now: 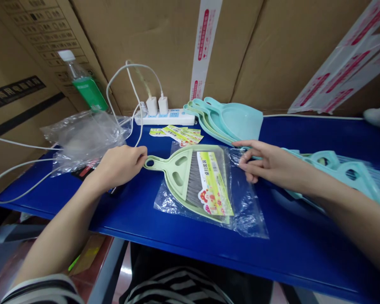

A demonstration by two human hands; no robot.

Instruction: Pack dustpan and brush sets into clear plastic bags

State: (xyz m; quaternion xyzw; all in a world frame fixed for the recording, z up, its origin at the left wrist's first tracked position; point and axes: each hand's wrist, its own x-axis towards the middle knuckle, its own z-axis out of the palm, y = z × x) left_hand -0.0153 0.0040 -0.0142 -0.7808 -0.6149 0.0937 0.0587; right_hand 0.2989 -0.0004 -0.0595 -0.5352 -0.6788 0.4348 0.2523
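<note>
A light green dustpan (177,179) lies on the blue table, with a grey-bristled brush (194,179) nested in it. A printed card (213,181) rests over the bristles. A clear plastic bag (245,207) surrounds the wide part, and the looped handle sticks out on the left. My left hand (122,164) is closed, its thumb and fingers pinching the tip of that handle. Above the bag's right side is my right hand (262,162), its index finger stretched and the others loosely bent and apart. Whether its fingertips touch the plastic is unclear.
Behind are stacked blue and green dustpans (240,120), loose printed cards (180,134) and a white power strip (177,116) with cables. Clear bags (85,135) and a green-labelled bottle (90,90) stand left. More blue dustpans (361,177) lie right. Cardboard boxes (164,42) form the back.
</note>
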